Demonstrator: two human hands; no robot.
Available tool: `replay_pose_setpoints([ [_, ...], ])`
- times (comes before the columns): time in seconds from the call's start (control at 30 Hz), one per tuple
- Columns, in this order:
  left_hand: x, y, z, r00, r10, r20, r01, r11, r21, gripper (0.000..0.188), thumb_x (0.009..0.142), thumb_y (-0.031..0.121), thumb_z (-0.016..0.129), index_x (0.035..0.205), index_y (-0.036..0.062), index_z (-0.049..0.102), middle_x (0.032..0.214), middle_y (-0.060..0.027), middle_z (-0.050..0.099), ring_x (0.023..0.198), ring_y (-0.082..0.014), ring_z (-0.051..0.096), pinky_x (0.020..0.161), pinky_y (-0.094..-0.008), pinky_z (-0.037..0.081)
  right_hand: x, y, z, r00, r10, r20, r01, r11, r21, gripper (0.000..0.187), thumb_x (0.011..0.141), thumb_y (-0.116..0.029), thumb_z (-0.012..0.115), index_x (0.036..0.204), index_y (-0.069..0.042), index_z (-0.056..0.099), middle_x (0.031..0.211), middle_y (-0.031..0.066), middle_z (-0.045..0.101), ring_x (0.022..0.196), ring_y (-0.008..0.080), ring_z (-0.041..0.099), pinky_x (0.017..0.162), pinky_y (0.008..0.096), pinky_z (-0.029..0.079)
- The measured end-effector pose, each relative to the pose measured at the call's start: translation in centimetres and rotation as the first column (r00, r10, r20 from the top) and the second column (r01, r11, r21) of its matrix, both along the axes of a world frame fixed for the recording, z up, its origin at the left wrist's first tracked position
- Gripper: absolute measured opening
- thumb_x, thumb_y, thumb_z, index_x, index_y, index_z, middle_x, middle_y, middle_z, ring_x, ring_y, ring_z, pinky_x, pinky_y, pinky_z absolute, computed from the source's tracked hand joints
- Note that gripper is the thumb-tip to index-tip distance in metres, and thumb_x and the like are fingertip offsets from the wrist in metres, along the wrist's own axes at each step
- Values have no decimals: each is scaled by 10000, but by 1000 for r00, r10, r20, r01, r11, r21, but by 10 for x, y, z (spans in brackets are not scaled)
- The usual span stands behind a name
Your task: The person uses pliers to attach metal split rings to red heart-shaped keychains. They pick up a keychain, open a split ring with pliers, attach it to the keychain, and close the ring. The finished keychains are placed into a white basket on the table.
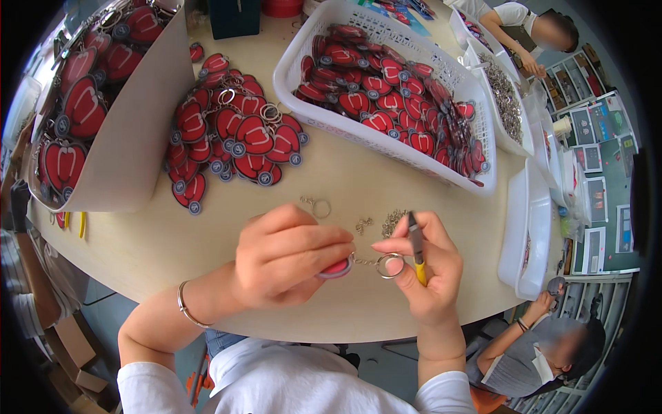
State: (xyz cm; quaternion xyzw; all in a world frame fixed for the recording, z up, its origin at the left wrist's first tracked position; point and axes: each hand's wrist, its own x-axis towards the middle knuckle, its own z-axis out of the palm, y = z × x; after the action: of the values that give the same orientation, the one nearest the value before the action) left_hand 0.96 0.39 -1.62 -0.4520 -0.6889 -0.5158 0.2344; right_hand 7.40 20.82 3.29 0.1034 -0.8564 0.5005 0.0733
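Note:
My left hand is closed on a red rubber pendant with a grey edge, mostly hidden by the fingers. A short chain runs from the pendant to a split key ring at my right hand. That hand is closed around small pliers with a dark head and yellow grips, and its fingers are also at the ring. Just beyond my hands lie a loose key ring with chain, a few small metal links and a little heap of metal links.
Finished-looking red keychains lie heaped beyond my left hand, beside a tall white bin of more. A white basket holds many red pendants. White trays line the right edge, one with metal parts. Other people work nearby.

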Motion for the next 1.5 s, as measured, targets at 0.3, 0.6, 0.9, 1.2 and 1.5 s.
replay_pose_setpoints([
  [0.3,-6,-23,26,933,97,-348,-151,980,-132,234,686,74,702,920,67,707,1036,-33,685,731,-167,529,538,-263,436,2,6,10,973,60,-223,18,942,334,199,677,-141,770,706,7,641,920,113,550,810,281,524,694,371,453],
  [0.6,-7,-23,28,916,109,-386,-163,980,-110,275,580,70,726,855,79,718,992,-21,681,726,-148,511,511,-238,409,1,7,7,945,180,-274,-47,901,431,225,609,-173,778,706,-31,632,918,100,554,825,280,526,679,389,424],
  [0.9,-3,-25,28,919,97,-382,-159,978,-133,270,642,73,737,910,92,716,1071,-6,666,771,-155,518,531,-249,432,1,8,4,924,204,-324,-33,885,465,261,509,-125,771,668,-39,582,905,107,556,799,279,536,638,387,416],
  [1.2,-5,-26,30,924,75,-374,-133,982,-131,176,733,95,724,908,93,710,1053,-7,667,778,-154,540,516,-256,423,4,7,8,921,204,-332,-9,862,506,286,452,-124,753,629,-37,546,888,109,545,765,284,528,615,391,416],
  [1.5,-8,-26,32,943,7,-333,-60,987,-151,139,769,93,711,908,80,707,1029,-17,672,794,-159,557,531,-248,455,6,8,9,919,216,-329,-16,856,517,260,466,-111,731,602,-35,523,848,112,535,719,276,515,562,379,408],
])
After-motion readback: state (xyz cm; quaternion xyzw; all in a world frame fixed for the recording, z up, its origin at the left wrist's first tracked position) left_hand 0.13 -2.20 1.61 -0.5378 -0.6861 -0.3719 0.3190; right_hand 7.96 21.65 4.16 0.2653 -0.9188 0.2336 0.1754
